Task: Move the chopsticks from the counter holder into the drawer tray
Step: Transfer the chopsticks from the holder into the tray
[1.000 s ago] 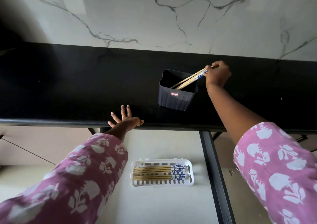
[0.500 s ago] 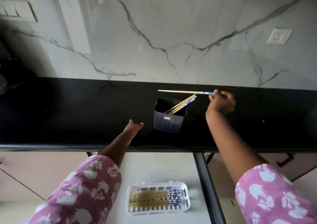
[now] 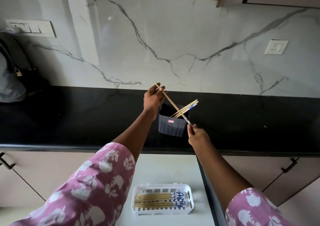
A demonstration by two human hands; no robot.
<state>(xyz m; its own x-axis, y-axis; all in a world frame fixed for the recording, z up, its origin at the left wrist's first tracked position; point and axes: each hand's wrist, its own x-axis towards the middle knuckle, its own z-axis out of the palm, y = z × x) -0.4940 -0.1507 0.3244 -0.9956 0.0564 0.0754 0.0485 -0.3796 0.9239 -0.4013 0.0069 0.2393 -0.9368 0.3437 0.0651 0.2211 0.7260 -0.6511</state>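
One chopstick (image 3: 173, 104) is held above the holder (image 3: 170, 127): plain end gripped by left hand (image 3: 153, 100), patterned end pinched by right hand (image 3: 197, 136).

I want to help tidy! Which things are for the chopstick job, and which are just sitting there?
For the job: held chopstick, left hand, right hand, holder, holder's chopsticks, white tray, tray's chopsticks.
Just there: bag, switch panel, wall socket.

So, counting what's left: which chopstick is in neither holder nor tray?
The chopstick held by left hand and right hand above the holder; others lean inside it or lie in the tray.
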